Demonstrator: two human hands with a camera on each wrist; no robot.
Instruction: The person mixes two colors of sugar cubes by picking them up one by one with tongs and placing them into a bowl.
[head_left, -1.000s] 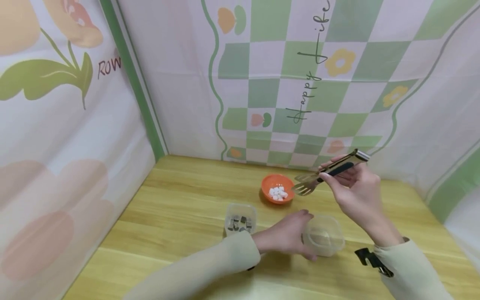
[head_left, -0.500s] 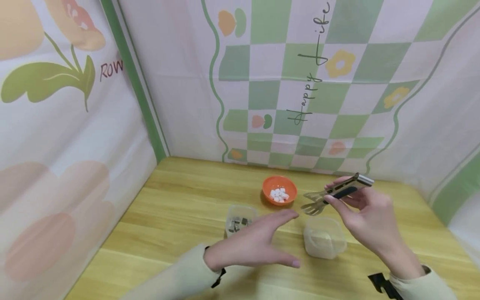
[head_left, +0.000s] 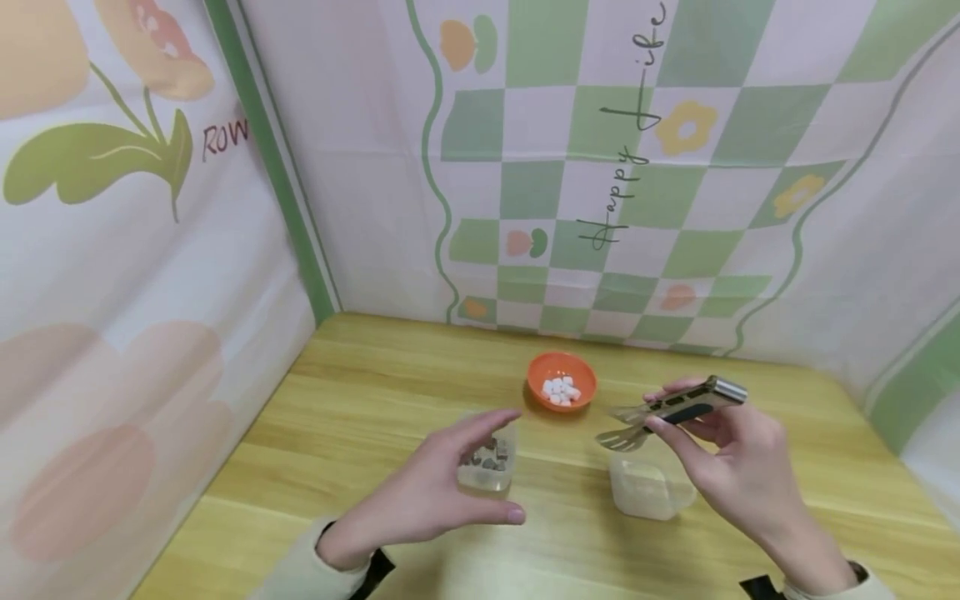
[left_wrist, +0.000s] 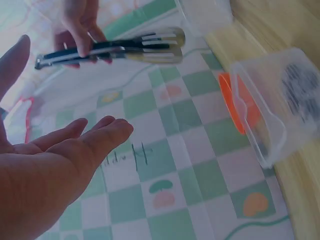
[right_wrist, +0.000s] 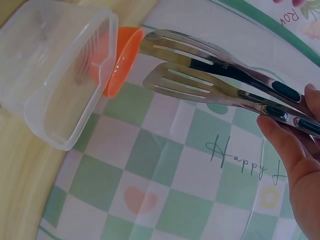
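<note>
My right hand [head_left: 738,454] holds metal tongs [head_left: 678,408] with slotted ends and dark grip pads, raised over the right-hand container; the slotted ends stand slightly apart with nothing between them. Below them is a clear plastic container [head_left: 651,492], in which nothing shows in the right wrist view. My left hand [head_left: 420,487] has its thumb and fingers spread wide, overlapping a second clear container [head_left: 486,475] in the head view. That one holds several dark metallic cubes [head_left: 491,454]; the left wrist view shows a gap between the fingers and its rim.
Behind the containers, an orange bowl [head_left: 534,387] with several white cubes [head_left: 561,390] stands on the wooden table [head_left: 360,392]. A checked cloth [head_left: 570,183] hangs along the table's back edge, and a flower-printed one [head_left: 150,292] on the left.
My left hand has let go of the right-hand container and moved left to the one with the dark cubes. The right hand has lowered the tongs somewhat toward the right-hand container.
</note>
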